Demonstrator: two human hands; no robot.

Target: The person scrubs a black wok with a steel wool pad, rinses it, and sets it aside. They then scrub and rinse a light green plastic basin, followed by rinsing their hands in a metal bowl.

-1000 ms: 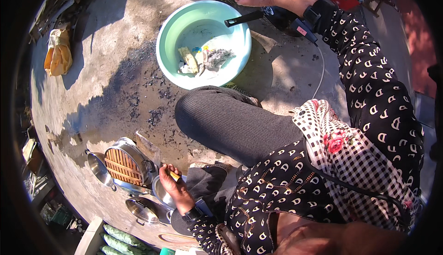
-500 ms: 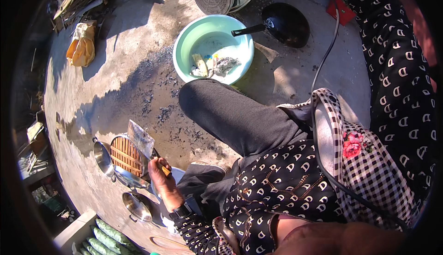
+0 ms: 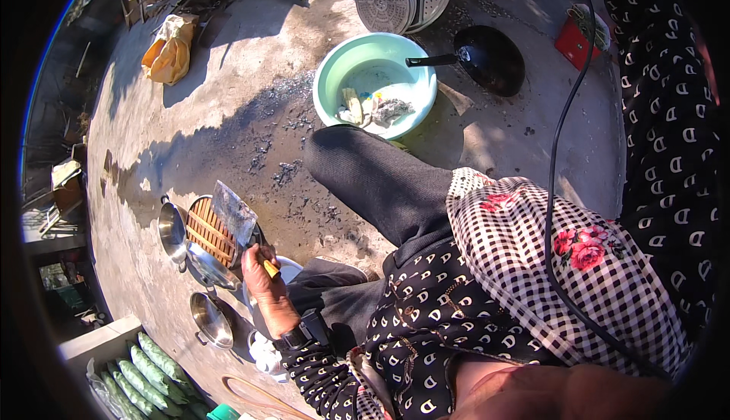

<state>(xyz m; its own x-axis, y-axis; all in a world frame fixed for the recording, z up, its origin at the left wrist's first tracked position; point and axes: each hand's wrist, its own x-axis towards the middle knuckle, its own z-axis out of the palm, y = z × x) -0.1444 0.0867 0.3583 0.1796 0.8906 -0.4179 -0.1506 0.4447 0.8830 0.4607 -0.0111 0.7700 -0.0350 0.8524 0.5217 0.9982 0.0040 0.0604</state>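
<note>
One tool [image 3: 237, 218] is in the left hand [image 3: 261, 275], its fingers curled firmly round the handle [image 3: 271, 269]. Broad, flat and roughly rectangular, the blade is grey metal, mottled with paler patches and bright where sunlight strikes it. It slants up and leftward from the fingers; the handle's yellowish end pokes out on their right side. Just beyond the fingers, the blade overlaps in view a slatted wooden rack [image 3: 205, 231] on a steel pot [image 3: 209, 266] — whether they touch, I cannot tell. Farther left of the fingers sits a steel pan [image 3: 172, 230]; nearer, below and left of them, a second one [image 3: 213, 319].

Well off to the fingers' upper right stand a pale green basin [image 3: 327, 77] and a black wok [image 3: 494, 58], its handle reaching over the basin's rim. The right sleeve [image 3: 669, 154] runs out at the top; that hand lies beyond the edge, so I cannot tell how its fingers are set.

Pale letter-like shapes repeat across the black sleeve — a printed pattern. Small yellow and blue marks inside the basin are too small to read.
</note>
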